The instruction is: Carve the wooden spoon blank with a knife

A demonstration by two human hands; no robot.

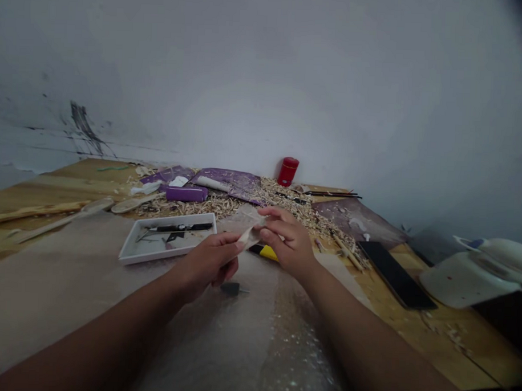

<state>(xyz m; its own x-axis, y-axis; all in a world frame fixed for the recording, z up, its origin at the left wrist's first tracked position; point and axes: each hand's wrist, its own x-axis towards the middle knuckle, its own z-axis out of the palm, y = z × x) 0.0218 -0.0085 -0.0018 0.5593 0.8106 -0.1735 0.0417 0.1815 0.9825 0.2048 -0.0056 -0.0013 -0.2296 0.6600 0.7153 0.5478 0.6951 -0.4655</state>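
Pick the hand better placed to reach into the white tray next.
Probably the left hand: though gripping the pale piece, it's beside the white tray; the right hand is farther off.

Bare tapering forearms [123, 322], bare left hand [209, 262], bare right hand [291, 242]

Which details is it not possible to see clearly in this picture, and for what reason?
All in the head view:
Pale piece: full outline, partly covered by the left hand and right hand.
Yellow-and-black tool: one end, hidden by the right hand.
White container: far side, cut off by the right edge.
Red canister: marking, too small.
Pen-shaped tool in the white tray: exact kind, blurred.
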